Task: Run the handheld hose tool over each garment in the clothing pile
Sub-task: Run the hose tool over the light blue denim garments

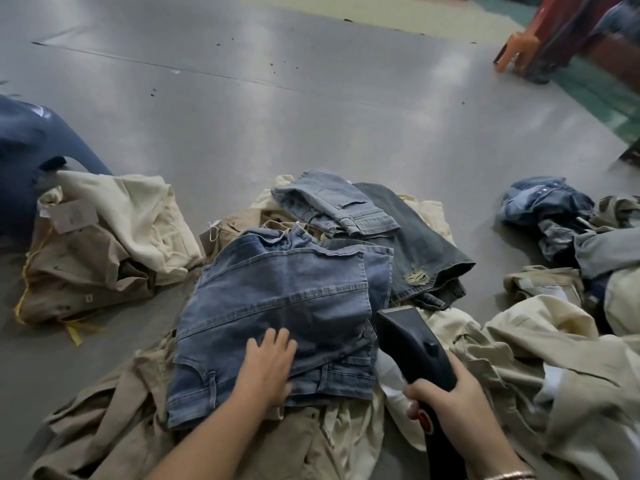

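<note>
Here, left hand (269, 367) flat, fingers straight on folded jeans (277, 306); right hand (446, 398) fingers around black hose tool (412, 344); tag (74, 215) illegible.

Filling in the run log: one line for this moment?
left hand flat on jeans | right hand grips steamer | head beside jeans

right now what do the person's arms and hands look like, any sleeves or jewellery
Both forearms are bare, with no sleeves in view and no gloves. The left hand shows no ring or watch. At the wrist of the right hand sits a thin pinkish-gold metal bangle, partly cut off by the bottom edge of the picture. The fingers of both hands are uncovered.
</note>
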A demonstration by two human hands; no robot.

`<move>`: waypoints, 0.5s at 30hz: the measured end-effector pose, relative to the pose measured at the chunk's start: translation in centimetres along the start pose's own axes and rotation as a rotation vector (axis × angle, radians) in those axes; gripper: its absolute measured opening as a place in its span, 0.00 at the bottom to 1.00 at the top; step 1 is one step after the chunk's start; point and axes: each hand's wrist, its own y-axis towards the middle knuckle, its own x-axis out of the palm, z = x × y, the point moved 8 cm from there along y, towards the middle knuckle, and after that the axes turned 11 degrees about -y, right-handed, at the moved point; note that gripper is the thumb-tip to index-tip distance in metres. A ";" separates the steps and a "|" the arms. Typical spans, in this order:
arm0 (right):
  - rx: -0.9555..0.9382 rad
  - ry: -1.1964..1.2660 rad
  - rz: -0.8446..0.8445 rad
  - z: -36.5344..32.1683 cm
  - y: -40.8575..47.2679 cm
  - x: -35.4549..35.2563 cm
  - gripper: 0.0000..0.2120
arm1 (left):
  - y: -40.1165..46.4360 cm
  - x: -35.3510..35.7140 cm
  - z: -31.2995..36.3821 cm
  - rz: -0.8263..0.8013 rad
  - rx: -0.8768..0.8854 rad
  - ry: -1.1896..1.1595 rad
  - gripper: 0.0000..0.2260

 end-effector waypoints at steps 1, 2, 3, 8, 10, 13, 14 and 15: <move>0.005 0.008 -0.007 0.0 -0.1 0.2 0.16 | -0.3 1.5 1.1 -0.051 0.068 0.072 0.30; 0.006 0.015 -0.013 0.0 -0.1 0.4 0.18 | -0.5 2.4 2.0 -0.083 0.125 0.115 0.31; 0.003 0.021 -0.017 -0.1 -0.2 0.5 0.19 | -0.5 2.7 2.6 -0.091 0.157 0.143 0.30; 0.000 0.026 -0.029 -0.1 -0.2 0.6 0.17 | -0.2 -2.0 3.9 0.080 0.161 0.028 0.18; -0.008 0.003 -0.016 -0.2 -0.2 0.3 0.15 | 0.6 -3.1 2.5 -0.022 0.019 -0.210 0.13; -0.025 -0.009 0.001 -0.2 -0.2 -0.1 0.11 | 1.5 -4.5 -0.7 -0.105 -0.276 -0.924 0.04; -0.026 0.007 0.004 -0.1 -0.3 -0.3 0.11 | 1.5 -5.4 -1.7 -0.100 -0.302 -1.194 0.04; -0.030 0.023 0.012 -0.1 -0.4 -0.5 0.12 | 1.0 -6.8 -2.8 -0.051 -0.306 -1.489 0.05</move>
